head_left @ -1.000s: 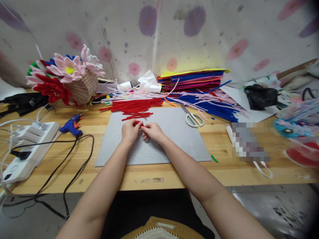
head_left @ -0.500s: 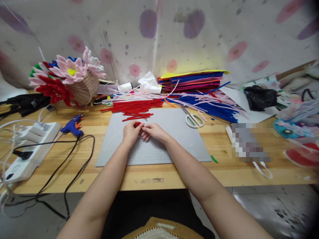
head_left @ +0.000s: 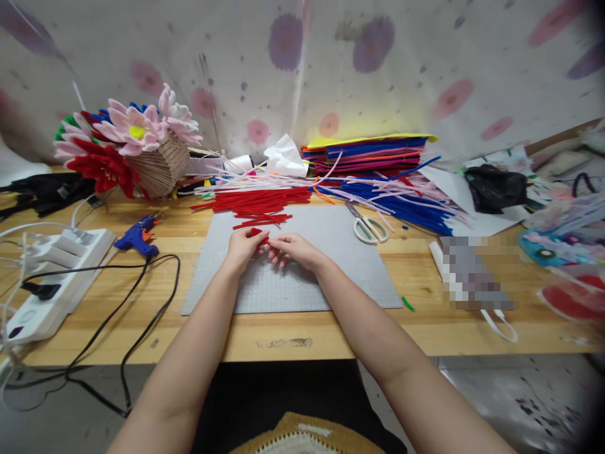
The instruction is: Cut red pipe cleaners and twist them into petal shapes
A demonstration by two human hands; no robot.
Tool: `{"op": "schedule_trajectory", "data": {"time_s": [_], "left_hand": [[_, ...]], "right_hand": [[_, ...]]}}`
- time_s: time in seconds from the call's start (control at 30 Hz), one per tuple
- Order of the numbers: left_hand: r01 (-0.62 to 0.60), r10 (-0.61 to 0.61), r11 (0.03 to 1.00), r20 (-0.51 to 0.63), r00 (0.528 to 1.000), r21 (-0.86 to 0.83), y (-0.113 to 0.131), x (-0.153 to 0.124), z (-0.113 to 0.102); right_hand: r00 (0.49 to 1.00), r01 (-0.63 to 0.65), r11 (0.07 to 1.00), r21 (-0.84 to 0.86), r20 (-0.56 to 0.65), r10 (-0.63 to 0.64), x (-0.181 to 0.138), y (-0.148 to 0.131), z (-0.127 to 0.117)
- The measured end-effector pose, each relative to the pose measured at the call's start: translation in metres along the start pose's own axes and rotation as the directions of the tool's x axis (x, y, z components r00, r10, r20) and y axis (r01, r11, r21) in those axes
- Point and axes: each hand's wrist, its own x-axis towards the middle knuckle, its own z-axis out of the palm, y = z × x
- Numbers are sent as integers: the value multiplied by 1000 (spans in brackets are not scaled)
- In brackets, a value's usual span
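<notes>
A small red pipe cleaner piece (head_left: 256, 233) shows between my hands, above the grey cutting mat (head_left: 312, 293). My left hand (head_left: 242, 248) is closed on it, thumb on top. My right hand (head_left: 297, 248) pinches its near right end with thumb and forefinger, the other fingers curled below. The piece is mostly covered by fingers, so its full shape is hidden. Just beyond my hands lie loose red pipe cleaners (head_left: 258, 202), a few of them on the mat's far edge. White-handled scissors (head_left: 371, 230) rest at the mat's far right.
A blue glue gun (head_left: 137, 236) and a white power strip (head_left: 61, 284) with trailing black cords are at left. Behind them stands a basket of pipe cleaner flowers (head_left: 158, 167). Blue pipe cleaners (head_left: 416, 205) and a bundled stack (head_left: 368, 154) lie at the back.
My left hand has shifted slightly left, and the hands are a little farther apart. More of the red piece shows between them. The camera view has moved slightly.
</notes>
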Motion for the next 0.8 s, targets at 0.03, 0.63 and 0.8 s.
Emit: {"op": "schedule_trajectory", "data": {"time_s": [0.03,0.63,0.8], "left_hand": [[-9,9,1000,3,1000,13,1,-1,0],[180,-127,978,388,913,-104,9,-6,3],[137,-75,980,368,927,-145,10,-8,7]], "right_hand": [[1000,-3,1000,7,24,3,-1,-1,0],[956,290,953,88,-78,-284,1,4,10],[960,279,957,85,-59,-275,4,4,9]]}}
